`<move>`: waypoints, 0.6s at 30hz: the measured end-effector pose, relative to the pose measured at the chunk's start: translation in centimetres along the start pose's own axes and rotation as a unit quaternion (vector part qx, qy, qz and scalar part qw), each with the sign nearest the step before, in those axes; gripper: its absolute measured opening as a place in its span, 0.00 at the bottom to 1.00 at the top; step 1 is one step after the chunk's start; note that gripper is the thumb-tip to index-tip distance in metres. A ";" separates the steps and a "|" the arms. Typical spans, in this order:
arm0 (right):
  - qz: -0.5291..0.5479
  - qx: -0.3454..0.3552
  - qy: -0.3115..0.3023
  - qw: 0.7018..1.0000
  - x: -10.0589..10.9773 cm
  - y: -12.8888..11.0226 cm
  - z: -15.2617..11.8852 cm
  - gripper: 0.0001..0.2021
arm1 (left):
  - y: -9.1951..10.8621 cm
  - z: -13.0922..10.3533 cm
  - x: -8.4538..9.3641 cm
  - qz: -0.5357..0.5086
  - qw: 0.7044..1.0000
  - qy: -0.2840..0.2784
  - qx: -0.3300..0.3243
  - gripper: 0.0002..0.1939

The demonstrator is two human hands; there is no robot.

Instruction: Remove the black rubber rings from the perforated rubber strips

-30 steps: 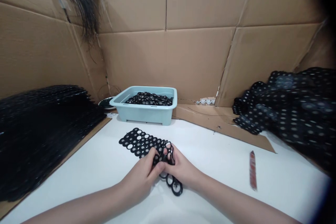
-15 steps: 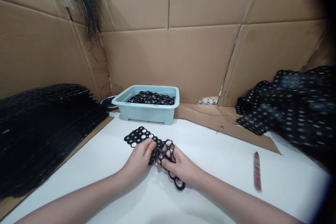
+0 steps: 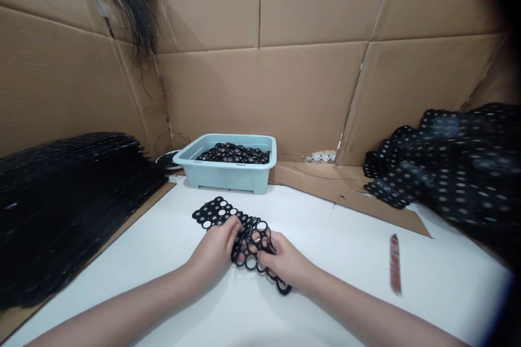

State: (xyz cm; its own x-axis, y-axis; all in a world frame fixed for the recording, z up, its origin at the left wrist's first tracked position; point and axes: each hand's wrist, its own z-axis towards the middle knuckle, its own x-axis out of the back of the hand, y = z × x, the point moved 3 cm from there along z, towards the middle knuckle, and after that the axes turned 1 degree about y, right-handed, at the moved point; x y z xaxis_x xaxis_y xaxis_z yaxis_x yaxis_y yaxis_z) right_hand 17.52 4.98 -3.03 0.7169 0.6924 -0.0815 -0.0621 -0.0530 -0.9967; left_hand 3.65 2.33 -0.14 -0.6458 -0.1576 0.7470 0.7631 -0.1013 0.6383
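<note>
A strip of black fabric (image 3: 211,210) patterned with joined rings, lace-like, runs across the white tabletop between my two hands. My left hand (image 3: 222,241) is closed on its middle, thumb on top. Its left end lies flat on the table, with some rings showing white and others filled grey. My right hand (image 3: 283,257) grips the other end, thumb over the rings and fingers partly behind them. Between the hands the open rings are bunched and raised, and fingers show through the holes. One corner hangs below my right hand.
Behind the strip stands a light blue plastic tub (image 3: 223,176) holding black ringed pieces. A thick stack of black sheets (image 3: 73,211) lies at left. Dotted black material (image 3: 448,157) is heaped at right. A red, pointed tool (image 3: 394,264) lies at right. Cardboard walls (image 3: 309,92) enclose the table.
My right hand has shifted slightly right, and the part of the strip between my hands is more spread, with its rings showing more clearly. My left hand keeps its hold.
</note>
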 end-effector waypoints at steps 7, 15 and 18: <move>0.021 -0.019 0.039 0.999 0.3 0.6 0.1 0.10 | 0.9 -1.9 -1.0 -0.043 0.998 -0.039 -0.001 0.12; -0.016 -0.071 0.034 0.997 0.1 -0.1 0.0 0.12 | -0.2 0.1 0.0 -0.081 0.997 0.002 -0.003 0.15; -0.048 -0.087 0.042 0.994 0.0 -0.1 -0.5 0.11 | -2.3 2.2 3.1 -0.079 0.985 0.146 0.052 0.15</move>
State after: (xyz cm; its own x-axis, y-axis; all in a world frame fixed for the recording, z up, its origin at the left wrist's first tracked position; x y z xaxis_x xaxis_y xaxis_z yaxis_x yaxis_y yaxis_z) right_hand 17.84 4.66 -2.89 0.7697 0.6380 0.0211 0.1252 -0.1186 -0.9850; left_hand -0.15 4.26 1.11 -0.7096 -0.4261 0.5612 0.6376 -0.0493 0.7688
